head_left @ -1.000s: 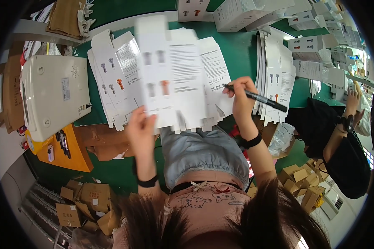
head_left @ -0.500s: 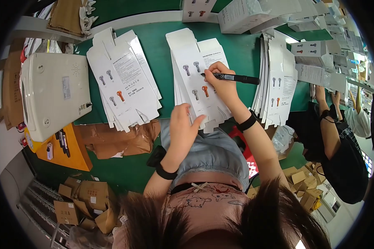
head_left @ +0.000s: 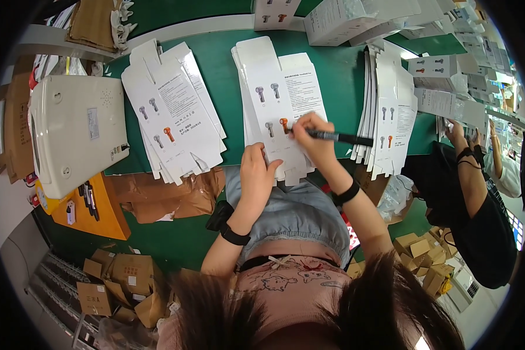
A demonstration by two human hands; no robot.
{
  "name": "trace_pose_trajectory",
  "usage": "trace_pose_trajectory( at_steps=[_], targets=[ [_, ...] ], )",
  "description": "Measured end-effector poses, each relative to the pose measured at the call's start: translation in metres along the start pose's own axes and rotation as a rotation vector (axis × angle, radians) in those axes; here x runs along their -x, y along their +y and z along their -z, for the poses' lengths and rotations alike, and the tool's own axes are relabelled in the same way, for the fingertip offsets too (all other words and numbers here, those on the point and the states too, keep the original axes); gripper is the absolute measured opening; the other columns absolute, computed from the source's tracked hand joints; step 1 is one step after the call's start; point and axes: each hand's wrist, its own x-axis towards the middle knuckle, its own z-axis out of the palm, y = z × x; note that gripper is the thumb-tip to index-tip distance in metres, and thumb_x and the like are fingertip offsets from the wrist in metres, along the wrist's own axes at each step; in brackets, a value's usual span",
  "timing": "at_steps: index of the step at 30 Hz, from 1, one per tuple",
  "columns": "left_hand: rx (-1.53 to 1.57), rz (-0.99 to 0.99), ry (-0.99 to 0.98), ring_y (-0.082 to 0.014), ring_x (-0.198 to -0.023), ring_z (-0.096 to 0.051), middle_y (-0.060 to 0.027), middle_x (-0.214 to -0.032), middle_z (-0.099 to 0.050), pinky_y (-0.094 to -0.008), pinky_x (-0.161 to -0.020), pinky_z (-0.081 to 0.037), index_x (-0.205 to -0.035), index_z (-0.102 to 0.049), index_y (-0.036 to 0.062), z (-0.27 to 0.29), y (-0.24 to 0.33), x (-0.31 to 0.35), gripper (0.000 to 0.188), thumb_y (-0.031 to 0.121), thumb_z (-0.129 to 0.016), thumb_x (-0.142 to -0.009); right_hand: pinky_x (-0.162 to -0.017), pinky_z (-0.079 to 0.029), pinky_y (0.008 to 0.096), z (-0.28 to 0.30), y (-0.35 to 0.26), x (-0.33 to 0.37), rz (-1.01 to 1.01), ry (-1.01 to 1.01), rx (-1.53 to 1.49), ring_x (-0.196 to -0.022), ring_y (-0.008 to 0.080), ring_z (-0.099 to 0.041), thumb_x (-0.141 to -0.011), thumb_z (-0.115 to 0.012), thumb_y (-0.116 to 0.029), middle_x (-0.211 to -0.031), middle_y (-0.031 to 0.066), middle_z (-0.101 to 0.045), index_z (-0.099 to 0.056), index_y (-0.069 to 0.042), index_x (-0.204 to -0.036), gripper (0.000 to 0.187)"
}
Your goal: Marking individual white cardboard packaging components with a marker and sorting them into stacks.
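My right hand (head_left: pixel 317 144) grips a black marker pen (head_left: pixel 350 139), its tip end close to the orange fan picture on the top flat carton (head_left: pixel 302 73) of the middle stack. The carton is white, printed with several small handheld fans and blocks of text. My left hand (head_left: pixel 256 179) lies on the lower left edge of that stack, thumb spread from the fingers, holding nothing. Another stack of the same flat cartons (head_left: pixel 186 111) lies to the left. A third stack (head_left: pixel 398 87) lies to the right, just beyond the pen's back end.
A cream-coloured machine (head_left: pixel 76 134) stands at the left, above an orange board (head_left: pixel 114 219) with pens on it. Folded white boxes (head_left: pixel 332 23) line the back right of the green table (head_left: pixel 338 64). A co-worker's arm (head_left: pixel 472 181) works at the right. Brown cardboard boxes (head_left: pixel 128 274) sit lower left.
My right hand with the marker pen has moved down the carton, from the upper fan pictures to the orange one. My left hand has come further onto the stack's lower edge.
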Motion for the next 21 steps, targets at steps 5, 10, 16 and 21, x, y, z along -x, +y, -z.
trace_pose_trajectory(
  at_steps=[5, 10, 16, 21],
  targets=[
    [0.131, 0.091, -0.044, -0.0258, -0.066, -0.050, -0.0138, -0.079, -0.049, -0.0339, -0.059, -0.041, -0.094, -0.045, -0.0017, 0.003, -0.006, -0.005, 0.038, 0.004, -0.067, -0.064, -0.047, -0.039, 0.0184, -0.005, 0.004, 0.032, 0.032, -0.140, 0.146, -0.049, 0.0053, -0.049, -0.071, -0.062, -0.004, -0.054, 0.0042, -0.054, -0.053, -0.001, -0.070, 0.010],
    [0.098, 0.069, -0.033, -0.0200, -0.060, -0.051, -0.0096, -0.070, -0.051, -0.0300, -0.054, -0.042, -0.094, -0.046, -0.0008, 0.000, -0.008, -0.005, 0.035, 0.003, -0.066, -0.065, -0.047, -0.039, 0.0176, -0.011, 0.004, 0.035, 0.054, -0.145, 0.231, -0.051, 0.0044, -0.050, -0.073, -0.060, -0.003, -0.057, 0.0030, -0.056, -0.052, 0.002, -0.072, 0.009],
    [0.125, 0.136, -0.034, -0.0183, -0.057, -0.051, -0.0079, -0.069, -0.051, -0.0280, -0.052, -0.041, -0.093, -0.047, 0.0002, 0.006, -0.006, -0.007, 0.033, 0.002, -0.066, -0.066, -0.047, -0.039, 0.0190, -0.015, -0.004, 0.031, 0.109, -0.145, 0.325, -0.051, 0.0059, -0.050, -0.076, -0.058, -0.006, -0.058, 0.0028, -0.055, -0.052, 0.000, -0.072, 0.009],
    [0.539, 0.241, 0.200, -0.0081, -0.062, -0.052, -0.0026, -0.074, -0.055, -0.0192, -0.054, -0.041, -0.093, -0.052, 0.0000, 0.053, 0.010, -0.004, 0.026, 0.000, -0.064, -0.070, -0.050, -0.039, 0.0188, 0.010, -0.023, 0.025, -0.154, 0.056, -0.270, -0.053, 0.0078, -0.052, -0.079, -0.053, -0.006, -0.058, 0.0042, -0.056, -0.050, -0.002, -0.072, 0.008]
  ],
)
